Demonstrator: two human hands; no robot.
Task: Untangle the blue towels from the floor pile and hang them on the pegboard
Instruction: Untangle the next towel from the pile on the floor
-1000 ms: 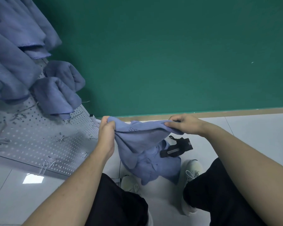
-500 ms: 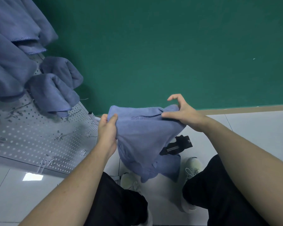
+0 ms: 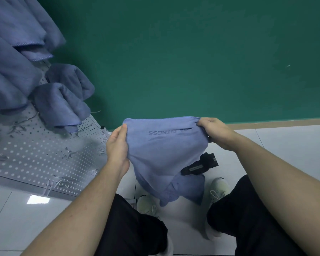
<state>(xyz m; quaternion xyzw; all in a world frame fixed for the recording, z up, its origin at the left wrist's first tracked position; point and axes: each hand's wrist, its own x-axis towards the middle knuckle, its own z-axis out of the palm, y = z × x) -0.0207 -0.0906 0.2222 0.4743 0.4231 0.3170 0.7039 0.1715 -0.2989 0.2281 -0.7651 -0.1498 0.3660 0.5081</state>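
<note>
Green wall behind towel (image 3: 164, 150), top edge between hands (image 3: 117, 145).

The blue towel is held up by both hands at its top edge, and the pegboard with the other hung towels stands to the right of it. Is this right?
One detail is wrong: in the head view the pegboard stands to the left of the blue towel, not the right. The left hand and right hand do grip its top edge.
</note>
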